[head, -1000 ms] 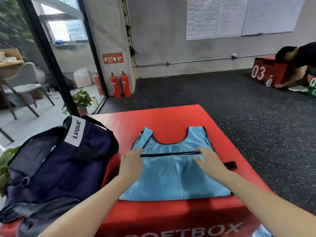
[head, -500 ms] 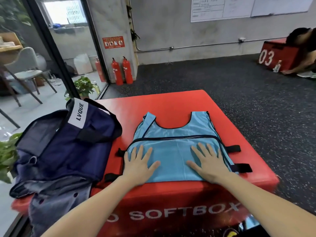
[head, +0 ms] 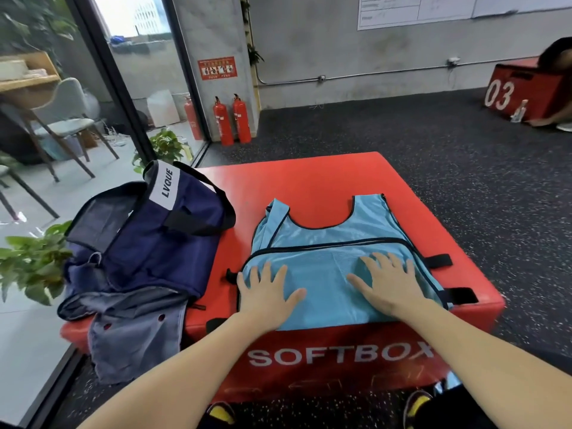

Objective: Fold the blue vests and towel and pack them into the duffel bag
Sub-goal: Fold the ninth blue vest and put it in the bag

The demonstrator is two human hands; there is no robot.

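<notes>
Flanking red softbox [head: 309, 178]: speckled gym floor [head: 448, 150]

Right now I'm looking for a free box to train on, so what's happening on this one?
A person is folding a light blue mesh vest on the red soft plyo box. Both the left hand and the right hand lie flat, fingers spread, pressing the folded-over lower half of the vest. A navy blue fabric duffel bag sits beside the vest on the box's left side; nothing is being put into it yet.
</notes>
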